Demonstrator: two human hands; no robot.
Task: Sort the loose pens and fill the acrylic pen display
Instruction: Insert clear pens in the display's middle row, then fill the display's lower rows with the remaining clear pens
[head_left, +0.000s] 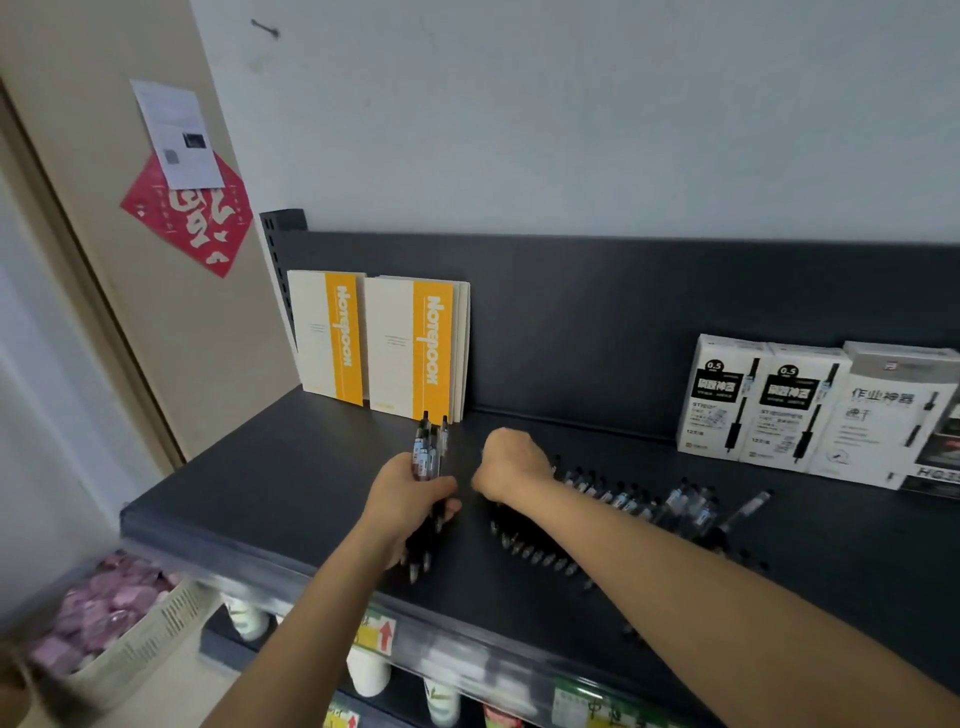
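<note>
Head cam, wide-angle, looks fwd & down onto dark shelf (285, 467), close range.

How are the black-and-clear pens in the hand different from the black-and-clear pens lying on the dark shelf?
The bunch of black-and-clear pens is gripped in the left hand; the row of black-and-clear pens lies loose on the dark shelf. The bunch stands tilted up, packed together; the row lies flat, spread side by side. Both look like the same kind of pen.

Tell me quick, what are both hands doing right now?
Left hand: gripping a bundle of pens.
Right hand: curled above the loose pens; holding anything cannot be told.
</note>
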